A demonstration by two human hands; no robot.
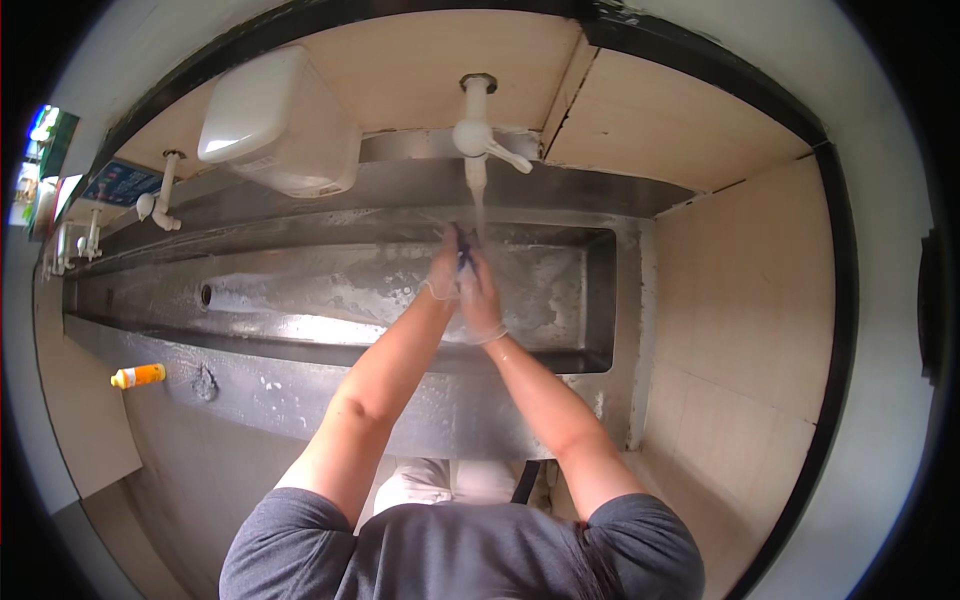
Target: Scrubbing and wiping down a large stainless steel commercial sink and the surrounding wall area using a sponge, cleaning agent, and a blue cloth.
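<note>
Both my hands wear thin clear gloves and meet over the stainless steel trough sink, under a white plastic tap from which water runs. My left hand and my right hand hold a small dark blue or purple thing between them. Its kind is hard to tell, since the fingers cover most of it. The running water falls just beside the fingertips. Wet patches and some foam mark the floor of the sink below.
A white wall-mounted dispenser or dryer juts out at the upper left. More white taps line the wall beyond it. On the sink's front ledge, far left, are an orange-yellow bottle and a grey scouring pad. A tiled wall bounds the right.
</note>
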